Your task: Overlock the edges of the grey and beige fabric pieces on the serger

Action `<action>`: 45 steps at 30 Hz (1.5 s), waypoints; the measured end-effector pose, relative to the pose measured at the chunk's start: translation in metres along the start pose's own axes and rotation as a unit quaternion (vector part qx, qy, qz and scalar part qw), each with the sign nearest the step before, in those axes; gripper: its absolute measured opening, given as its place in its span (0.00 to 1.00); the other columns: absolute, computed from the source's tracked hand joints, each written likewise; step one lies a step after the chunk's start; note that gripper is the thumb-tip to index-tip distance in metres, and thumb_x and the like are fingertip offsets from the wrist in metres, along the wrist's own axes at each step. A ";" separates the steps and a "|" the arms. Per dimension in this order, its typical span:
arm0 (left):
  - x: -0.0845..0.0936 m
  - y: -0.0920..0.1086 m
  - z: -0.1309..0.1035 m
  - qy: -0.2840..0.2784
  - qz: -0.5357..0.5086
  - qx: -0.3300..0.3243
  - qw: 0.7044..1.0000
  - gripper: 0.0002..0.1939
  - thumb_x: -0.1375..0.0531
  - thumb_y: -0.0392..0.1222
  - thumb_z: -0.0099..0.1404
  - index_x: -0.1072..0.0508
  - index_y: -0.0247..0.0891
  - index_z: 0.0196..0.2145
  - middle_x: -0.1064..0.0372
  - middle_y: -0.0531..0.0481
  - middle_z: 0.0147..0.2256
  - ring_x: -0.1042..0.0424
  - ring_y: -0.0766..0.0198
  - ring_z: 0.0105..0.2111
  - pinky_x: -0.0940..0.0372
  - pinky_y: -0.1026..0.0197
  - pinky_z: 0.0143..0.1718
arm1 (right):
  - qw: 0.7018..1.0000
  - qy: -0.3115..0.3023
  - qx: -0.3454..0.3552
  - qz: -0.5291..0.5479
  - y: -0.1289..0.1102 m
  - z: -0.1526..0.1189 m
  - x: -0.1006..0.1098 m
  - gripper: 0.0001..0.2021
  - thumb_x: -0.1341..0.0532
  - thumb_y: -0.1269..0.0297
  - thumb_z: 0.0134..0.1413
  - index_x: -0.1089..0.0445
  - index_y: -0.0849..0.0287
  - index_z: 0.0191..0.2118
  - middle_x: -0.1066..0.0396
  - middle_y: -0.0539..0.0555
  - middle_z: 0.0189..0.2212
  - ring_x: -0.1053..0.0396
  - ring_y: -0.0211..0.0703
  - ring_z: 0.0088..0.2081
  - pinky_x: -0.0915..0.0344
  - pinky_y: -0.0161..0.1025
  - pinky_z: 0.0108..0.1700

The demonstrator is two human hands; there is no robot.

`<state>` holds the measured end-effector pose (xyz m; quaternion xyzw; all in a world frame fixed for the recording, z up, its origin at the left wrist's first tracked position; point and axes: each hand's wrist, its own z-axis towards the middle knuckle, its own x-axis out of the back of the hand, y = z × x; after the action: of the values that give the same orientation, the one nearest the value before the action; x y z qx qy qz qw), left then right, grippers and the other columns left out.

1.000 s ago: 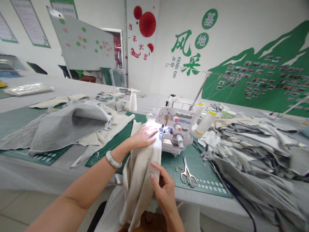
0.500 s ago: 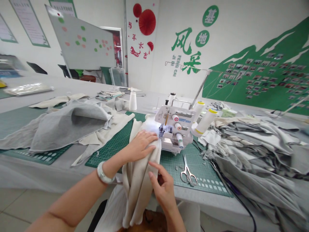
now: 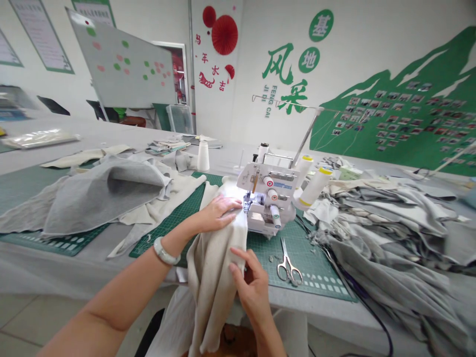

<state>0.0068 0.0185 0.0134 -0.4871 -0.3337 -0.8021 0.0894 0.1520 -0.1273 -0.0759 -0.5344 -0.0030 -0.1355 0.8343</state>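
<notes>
Head view, cream fabric: one long piece (image 3: 215, 267) runs down the left side of the machine's needle area, its far end bright under the lamp, its near end falling in loose folds over the table edge towards the person's lap.
Left hand: spread flat on top of the cloth (image 3: 219, 213), fingertips near the needle area; it presses rather than grips, so the fabric lies directly beneath the palm.
Right hand: closer to the body (image 3: 249, 277), at the cloth's right border, which it grasps with thumb and forefinger on the upper face and the other fingers curled in; the fabric lies mostly to this hand's left.
Bangle: pale and rounded (image 3: 163, 252), around the left wrist.
Overlock machine: white, with coloured tension dials (image 3: 267, 173), just right of the left fingertips.
Thread cones: white with yellow rims (image 3: 316, 187), leaning to the machine's right.
Scissors: metal (image 3: 288, 267), slightly parted blades pointing away from the person, right of the right hand.
Cutting mat: green and gridded (image 3: 267, 250), under the scissors.
Fabric heap: grey and white cloth in a tangle (image 3: 405, 258), far right.
Grey piece: sheer-looking and partly folded over (image 3: 104, 193), well left of the left hand.
Whiteboard: dotted pink and green (image 3: 130, 64), behind the table.
</notes>
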 end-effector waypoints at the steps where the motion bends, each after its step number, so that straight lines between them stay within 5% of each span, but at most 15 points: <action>1: 0.000 -0.001 0.001 0.000 -0.003 0.000 1.000 0.18 0.48 0.40 0.68 0.33 0.40 0.55 0.37 0.46 0.59 0.42 0.57 0.61 0.60 0.47 0.66 | 1.000 -0.001 0.005 0.002 -0.001 0.001 0.000 0.12 0.39 0.66 0.56 0.25 0.53 0.46 0.35 0.50 0.31 0.36 0.38 0.30 0.39 0.32 0.30; 10: 0.001 -0.012 0.010 -0.001 -0.006 0.008 1.000 0.18 0.47 0.38 0.67 0.33 0.39 0.54 0.37 0.44 0.59 0.41 0.55 0.60 0.60 0.42 0.65 | 0.998 -0.013 -0.016 0.053 -0.001 0.001 -0.004 0.15 0.40 0.66 0.58 0.30 0.54 0.51 0.32 0.53 0.40 0.32 0.42 0.40 0.35 0.35 0.39; 15: -0.003 0.021 -0.009 0.127 0.076 0.001 0.989 0.13 0.49 0.38 0.69 0.28 0.39 0.47 0.31 0.44 0.50 0.35 0.56 0.53 0.47 0.46 0.60 | 1.000 -0.003 -0.007 0.028 0.000 0.001 -0.004 0.14 0.40 0.66 0.59 0.30 0.53 0.50 0.30 0.53 0.44 0.32 0.44 0.47 0.37 0.38 0.50; 20: -0.014 0.044 -0.028 0.084 0.093 -0.011 0.992 0.14 0.48 0.41 0.70 0.31 0.40 0.50 0.33 0.45 0.52 0.37 0.54 0.53 0.44 0.48 0.57 | 1.000 0.016 -0.011 0.007 -0.001 0.001 -0.005 0.12 0.40 0.66 0.58 0.27 0.54 0.47 0.27 0.54 0.45 0.30 0.45 0.49 0.37 0.40 0.53; 31: -0.009 0.018 -0.017 0.051 0.061 -0.009 0.997 0.16 0.47 0.42 0.69 0.31 0.40 0.53 0.35 0.45 0.56 0.39 0.55 0.59 0.52 0.45 0.64 | 1.000 0.008 0.005 -0.023 -0.009 -0.003 -0.006 0.12 0.41 0.65 0.61 0.27 0.54 0.48 0.25 0.54 0.45 0.28 0.43 0.47 0.33 0.38 0.50; 45: -0.004 -0.006 0.004 0.061 0.001 -0.029 0.998 0.15 0.45 0.40 0.65 0.29 0.39 0.49 0.31 0.45 0.53 0.35 0.55 0.55 0.46 0.49 0.61 | 0.999 0.015 0.041 -0.023 -0.011 -0.005 -0.008 0.14 0.47 0.68 0.64 0.26 0.55 0.47 0.24 0.54 0.44 0.27 0.42 0.46 0.31 0.37 0.48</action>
<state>0.0087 0.0243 0.0085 -0.4404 -0.3034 -0.8394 0.0963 0.1414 -0.1342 -0.0696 -0.4974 -0.0079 -0.1626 0.8521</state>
